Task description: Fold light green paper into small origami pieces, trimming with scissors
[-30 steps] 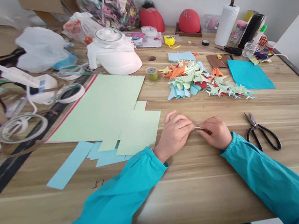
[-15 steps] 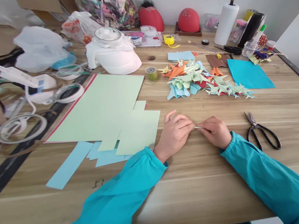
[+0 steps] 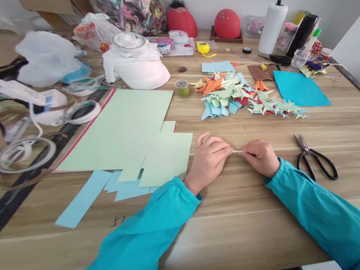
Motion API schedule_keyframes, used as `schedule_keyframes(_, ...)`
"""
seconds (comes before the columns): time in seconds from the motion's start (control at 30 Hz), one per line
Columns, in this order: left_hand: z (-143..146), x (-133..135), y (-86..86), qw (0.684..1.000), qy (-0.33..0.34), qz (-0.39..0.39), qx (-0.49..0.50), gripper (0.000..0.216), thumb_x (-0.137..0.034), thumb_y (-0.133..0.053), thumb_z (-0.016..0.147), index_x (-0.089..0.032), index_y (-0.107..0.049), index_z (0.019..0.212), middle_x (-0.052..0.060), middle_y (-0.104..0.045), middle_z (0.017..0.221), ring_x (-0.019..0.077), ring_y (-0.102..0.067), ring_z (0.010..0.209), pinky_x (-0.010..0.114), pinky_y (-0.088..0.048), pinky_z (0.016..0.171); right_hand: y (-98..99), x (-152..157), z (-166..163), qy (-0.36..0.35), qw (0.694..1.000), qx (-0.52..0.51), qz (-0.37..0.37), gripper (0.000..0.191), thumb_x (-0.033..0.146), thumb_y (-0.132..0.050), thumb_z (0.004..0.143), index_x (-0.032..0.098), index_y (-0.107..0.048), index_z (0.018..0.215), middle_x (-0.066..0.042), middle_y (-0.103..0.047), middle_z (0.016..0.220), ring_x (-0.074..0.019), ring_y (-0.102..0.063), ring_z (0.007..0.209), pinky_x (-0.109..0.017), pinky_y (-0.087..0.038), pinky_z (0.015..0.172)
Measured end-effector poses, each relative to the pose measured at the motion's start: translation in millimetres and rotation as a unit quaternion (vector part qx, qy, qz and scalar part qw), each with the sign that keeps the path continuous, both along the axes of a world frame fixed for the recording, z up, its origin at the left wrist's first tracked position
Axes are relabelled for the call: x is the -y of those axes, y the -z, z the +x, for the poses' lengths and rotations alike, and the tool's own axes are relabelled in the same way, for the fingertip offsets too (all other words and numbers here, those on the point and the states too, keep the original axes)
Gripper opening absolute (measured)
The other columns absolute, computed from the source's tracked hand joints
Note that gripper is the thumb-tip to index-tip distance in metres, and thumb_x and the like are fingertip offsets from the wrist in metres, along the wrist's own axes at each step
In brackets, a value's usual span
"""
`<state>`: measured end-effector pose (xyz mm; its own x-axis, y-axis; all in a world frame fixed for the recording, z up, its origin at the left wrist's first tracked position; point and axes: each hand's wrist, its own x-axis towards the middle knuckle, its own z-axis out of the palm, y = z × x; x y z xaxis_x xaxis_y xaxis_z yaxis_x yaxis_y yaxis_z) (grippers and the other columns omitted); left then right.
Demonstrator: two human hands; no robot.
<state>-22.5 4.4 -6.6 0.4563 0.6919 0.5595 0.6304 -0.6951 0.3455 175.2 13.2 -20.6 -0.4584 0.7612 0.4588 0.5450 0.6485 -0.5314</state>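
Note:
Between my two hands is a small, narrow piece of pale green folded paper (image 3: pixel 236 151), mostly covered by fingers. My left hand (image 3: pixel 209 157) pinches its left end, the thumb hidden behind the fingers. My right hand (image 3: pixel 259 156) grips the other end between thumb and forefinger. Large pale green paper sheets (image 3: pixel 123 129) lie to the left, with light blue paper strips (image 3: pixel 83 199) sticking out below them. Beyond my hands sits a pile of folded paper pieces (image 3: pixel 227 92) in green, orange, blue and red. Black-handled scissors (image 3: pixel 314 160) rest open to the right of my right hand.
A spool of yellow-green thread (image 3: pixel 182 88) stands behind the sheets. Bright blue paper (image 3: pixel 300 88) lies at the back right. White tape rolls (image 3: pixel 82 112) and a glue gun (image 3: pixel 36 98) crowd the left side. A yellow tape measure (image 3: pixel 203 48) is near the wall.
My hands have drawn slightly apart, so a little more of the green folded paper shows between them. Everything else on the table stays in place.

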Motion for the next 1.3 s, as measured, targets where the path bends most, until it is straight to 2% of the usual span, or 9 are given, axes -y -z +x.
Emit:
schedule_keyframes(0.23, 0.2, 0.2, -0.9, 1.0, 0.004, 0.003, -0.001, 0.02, -0.016, -0.048, 0.088, -0.023, -0.065, 0.083, -0.001, -0.071, 0.085, 0.0158, -0.057, 0.089, 0.043, -0.026, 0.098, -2.7, 2.5, -1.5, -0.017, 1.0, 0.014, -0.005, 0.029, 0.028, -0.05, 0.088, 0.017, -0.067, 0.067, -0.004, -0.062, 0.059, -0.0139, -0.056, 0.058, -0.028, -0.042, 0.063)
schedule_keyframes(0.37, 0.2, -0.5, 0.8, 1.0, -0.009, 0.005, 0.006, 0.018, -0.017, -0.048, 0.088, -0.022, -0.065, 0.083, -0.001, -0.07, 0.083, 0.0157, -0.057, 0.087, 0.043, -0.027, 0.098, -1.6, 0.7, -2.1, 0.042, 0.994, -0.066, -0.074, 0.024, 0.034, -0.052, 0.085, 0.019, -0.068, 0.076, -0.004, -0.065, 0.065, -0.015, -0.058, 0.061, -0.029, -0.045, 0.064)
schedule_keyframes(0.43, 0.2, -1.2, 2.2, 0.999, -0.023, 0.011, 0.024, 0.017, -0.019, -0.05, 0.087, -0.022, -0.066, 0.083, 0.0, -0.07, 0.082, 0.0156, -0.057, 0.085, 0.042, -0.028, 0.097, 0.2, -4.0, 0.4, 0.149, 0.959, -0.211, -0.118, 0.027, 0.04, -0.05, 0.085, 0.02, -0.067, 0.091, -0.004, -0.065, 0.073, -0.0138, -0.058, 0.058, -0.028, -0.046, 0.06)
schedule_keyframes(0.5, 0.2, -1.8, 3.1, 0.999, -0.029, 0.015, 0.04, 0.016, -0.02, -0.051, 0.087, -0.021, -0.066, 0.084, 0.0, -0.069, 0.081, 0.0149, -0.056, 0.081, 0.041, -0.03, 0.096, 1.9, -9.2, 4.0, 0.266, 0.884, -0.358, -0.138, 0.036, 0.045, -0.042, 0.088, 0.019, -0.062, 0.103, -0.003, -0.063, 0.078, -0.0109, -0.054, 0.051, -0.026, -0.045, 0.051)
schedule_keyframes(0.57, 0.3, -2.0, 3.1, 0.999, -0.026, 0.009, 0.047, 0.016, -0.021, -0.05, 0.088, -0.021, -0.066, 0.085, 0.001, -0.069, 0.081, 0.0137, -0.057, 0.078, 0.04, -0.032, 0.094, 2.3, -11.3, 6.3, 0.29, 0.854, -0.406, -0.148, 0.038, 0.046, -0.04, 0.088, 0.018, -0.06, 0.104, -0.002, -0.06, 0.075, -0.0098, -0.053, 0.049, -0.024, -0.042, 0.047)
schedule_keyframes(0.73, 0.8, -1.1, 1.8, 0.999, -0.001, -0.016, 0.045, 0.019, -0.023, -0.047, 0.09, -0.019, -0.065, 0.09, 0.002, -0.066, 0.08, 0.0131, -0.056, 0.075, 0.038, -0.035, 0.091, -3.3, 2.8, -1.2, 0.1, 0.963, -0.216, -0.129, 0.028, 0.038, -0.048, 0.087, 0.019, -0.061, 0.103, -0.003, -0.062, 0.077, -0.013, -0.057, 0.061, -0.028, -0.049, 0.061)
schedule_keyframes(0.8, 1.0, -0.8, 1.8, 0.999, 0.016, -0.024, 0.046, 0.019, -0.022, -0.046, 0.09, -0.018, -0.065, 0.091, 0.003, -0.065, 0.08, 0.013, -0.056, 0.076, 0.038, -0.035, 0.091, -5.5, 9.3, -5.9, 0.036, 0.985, -0.142, -0.095, 0.03, 0.034, -0.056, 0.083, 0.02, -0.058, 0.11, -0.005, -0.064, 0.083, -0.0147, -0.06, 0.067, -0.028, -0.051, 0.062)
schedule_keyframes(1.03, 2.0, -1.2, 2.1, 0.997, 0.046, -0.041, 0.055, 0.022, -0.023, -0.044, 0.091, -0.018, -0.065, 0.095, 0.003, -0.065, 0.078, 0.0126, -0.056, 0.073, 0.037, -0.037, 0.088, -7.3, 9.8, -8.8, 0.016, 0.995, -0.089, -0.051, 0.017, 0.025, -0.052, 0.086, 0.021, -0.065, 0.097, -0.006, -0.068, 0.082, -0.0155, -0.062, 0.071, -0.027, -0.051, 0.065)
schedule_keyframes(1.3, 1.7, -0.8, 4.2, 0.979, 0.015, -0.066, 0.195, 0.028, -0.026, -0.062, 0.08, -0.018, -0.063, 0.107, 0.009, -0.065, 0.101, 0.0185, -0.06, 0.093, 0.033, -0.05, 0.081, 0.4, 2.9, -2.9, 0.097, 0.967, -0.187, -0.141, 0.017, 0.033, -0.061, 0.079, 0.02, -0.068, 0.087, -0.004, -0.067, 0.072, -0.0154, -0.06, 0.061, -0.027, -0.049, 0.057)
